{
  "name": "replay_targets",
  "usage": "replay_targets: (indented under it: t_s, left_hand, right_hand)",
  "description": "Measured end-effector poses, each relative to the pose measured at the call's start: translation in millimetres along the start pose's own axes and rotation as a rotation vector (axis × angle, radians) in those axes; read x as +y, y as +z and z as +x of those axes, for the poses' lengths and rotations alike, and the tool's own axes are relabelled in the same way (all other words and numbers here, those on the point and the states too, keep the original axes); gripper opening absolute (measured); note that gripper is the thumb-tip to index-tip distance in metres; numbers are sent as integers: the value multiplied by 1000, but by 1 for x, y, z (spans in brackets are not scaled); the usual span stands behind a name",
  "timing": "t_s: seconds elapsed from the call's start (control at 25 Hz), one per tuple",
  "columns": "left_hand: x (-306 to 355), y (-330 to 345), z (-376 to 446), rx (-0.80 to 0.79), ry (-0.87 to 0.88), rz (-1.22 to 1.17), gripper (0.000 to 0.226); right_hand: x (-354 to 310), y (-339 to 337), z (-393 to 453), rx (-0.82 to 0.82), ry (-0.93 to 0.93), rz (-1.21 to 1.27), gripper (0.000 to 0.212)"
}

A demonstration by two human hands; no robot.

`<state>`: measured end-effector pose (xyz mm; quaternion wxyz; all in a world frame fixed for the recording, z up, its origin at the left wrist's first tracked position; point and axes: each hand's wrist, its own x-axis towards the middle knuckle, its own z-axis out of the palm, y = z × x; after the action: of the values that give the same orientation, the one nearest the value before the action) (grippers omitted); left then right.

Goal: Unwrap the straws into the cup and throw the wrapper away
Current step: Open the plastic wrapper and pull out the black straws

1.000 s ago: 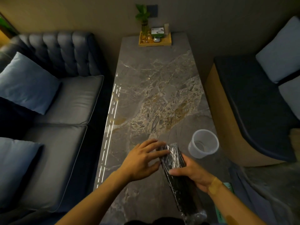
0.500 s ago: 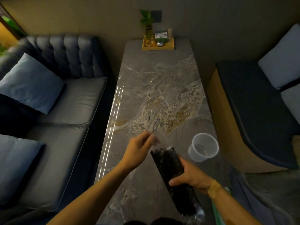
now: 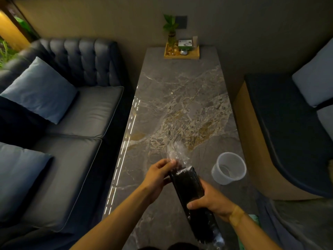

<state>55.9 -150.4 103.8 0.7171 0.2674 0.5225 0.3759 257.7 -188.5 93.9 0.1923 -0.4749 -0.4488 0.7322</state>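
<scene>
Two hands on one bundle of black straws [image 3: 191, 192], wrapper end being opened.

My left hand [image 3: 158, 177] pinches the loose, crinkled clear wrapper [image 3: 175, 152] between thumb and fingertips [image 3: 172, 161] at the far end of the pack, while my right hand [image 3: 209, 202] curls tight around the bundle's middle, holding it tilted above the marble table [image 3: 180, 98]. I judge the unwrapping step is underway; next I need a firm pull to strip the slippery film clear. Just to the right, the translucent plastic cup [image 3: 229, 170] stands upright and looks empty.
</scene>
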Motion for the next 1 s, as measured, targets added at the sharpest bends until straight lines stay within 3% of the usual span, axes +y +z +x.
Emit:
replay_targets:
  t_s: [0.04,0.16,0.4,0.6,0.68,0.76,0.84,0.92,1.0]
  left_hand:
    - [-1,0,-1,33,11,-8,10]
    - [-8,1,1,104,45,-2,7]
    - [-33,3,5,241,69,69,16]
    - [-48,-1,8,293,53,88,15]
    - [-50,-3,9,289,37,51,12]
    - [-52,-5,10,259,20,18,12]
    - [-52,-5,10,212,20,18,11]
    - [-51,-6,8,125,18,18,3]
    - [-50,-9,7,55,13,9,20]
  right_hand:
    - [2,1,1,-4,1,4,80]
    - [12,7,9,41,18,-41,79]
    - [32,27,29,363,-8,-31,57]
    - [44,38,34,396,48,-118,59]
    - [43,43,29,557,-42,-201,64]
    - [37,44,26,760,-254,-460,56]
    - [23,45,26,755,-382,-604,49]
    - [11,44,27,694,-362,-626,52]
    - [7,42,29,685,-338,-635,56]
